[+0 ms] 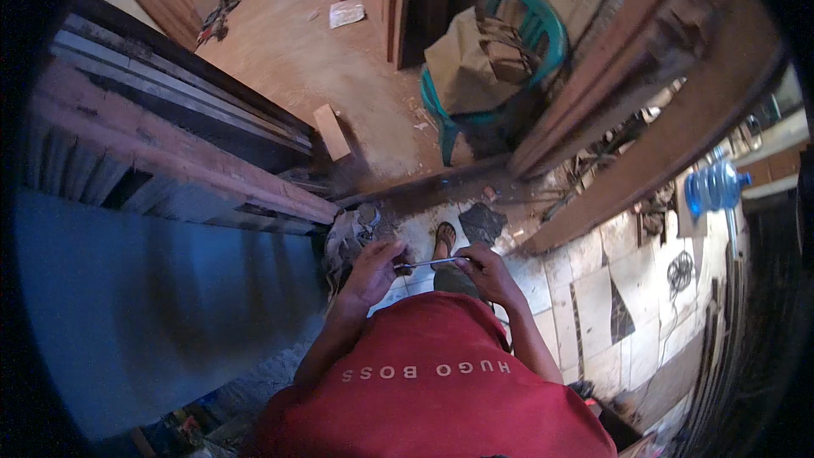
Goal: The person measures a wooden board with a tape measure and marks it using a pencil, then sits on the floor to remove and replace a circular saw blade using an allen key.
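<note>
slim rod [432, 263], left hand [377, 271] and right hand [488, 273] at opposite ends, forearms [332, 331] converging

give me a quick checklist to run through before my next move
1. Rod held in both hands: ok, left hand at one end, right hand at the other.
2. Grip firm: cannot tell.
3. Bag on chair: ok.
4. Floor around foot clear: not ok, dark item beside it.
5. Floor beyond the doorway clear: not ok, plank lies there.
</note>
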Tool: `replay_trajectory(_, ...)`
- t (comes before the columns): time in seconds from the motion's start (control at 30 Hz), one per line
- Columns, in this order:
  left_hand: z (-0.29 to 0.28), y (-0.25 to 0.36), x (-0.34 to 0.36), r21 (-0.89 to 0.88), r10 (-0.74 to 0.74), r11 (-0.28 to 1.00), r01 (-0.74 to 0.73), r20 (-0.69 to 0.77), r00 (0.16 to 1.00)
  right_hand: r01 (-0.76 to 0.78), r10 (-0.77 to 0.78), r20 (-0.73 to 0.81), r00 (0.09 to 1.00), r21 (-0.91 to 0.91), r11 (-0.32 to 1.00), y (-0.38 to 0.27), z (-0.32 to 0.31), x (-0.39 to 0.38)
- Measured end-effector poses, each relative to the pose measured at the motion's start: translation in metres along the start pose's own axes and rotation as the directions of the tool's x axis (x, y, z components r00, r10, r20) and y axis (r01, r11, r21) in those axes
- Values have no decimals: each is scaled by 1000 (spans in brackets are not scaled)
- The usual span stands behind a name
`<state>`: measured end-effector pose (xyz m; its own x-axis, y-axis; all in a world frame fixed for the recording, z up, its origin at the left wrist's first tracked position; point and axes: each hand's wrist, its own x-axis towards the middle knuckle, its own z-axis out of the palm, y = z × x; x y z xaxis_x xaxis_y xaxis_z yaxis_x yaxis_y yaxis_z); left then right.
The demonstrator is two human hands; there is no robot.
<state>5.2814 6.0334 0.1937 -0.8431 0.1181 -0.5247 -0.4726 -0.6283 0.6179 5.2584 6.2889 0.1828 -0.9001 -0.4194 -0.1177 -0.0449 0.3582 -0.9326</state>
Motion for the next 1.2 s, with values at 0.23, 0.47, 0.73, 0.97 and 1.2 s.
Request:
replay_trajectory(0.23,6,114,82,194,351,925,-326,-112,930,142,-217,383,898,214,966,-8,-26,215)
replay_trajectory(0.47,14,222,168,218,420,906,-362,-374,827,-42,-124,545,830,282,959,-25,-10,385)
replay_trajectory(0.73,-11,389,350,-118,388,905,-409,-164,907,-373,75,541,837,466,803,-32,15,610)
replay_trajectory(0.97,6,607,485,109,424,905,-410,-287,859,-655,97,666,740,681,327,-153,18,818)
replay_trajectory(1.2,25,752,530,212,547,836,-505,-271,792,-605,-31,644,764,734,309,-255,-13,932)
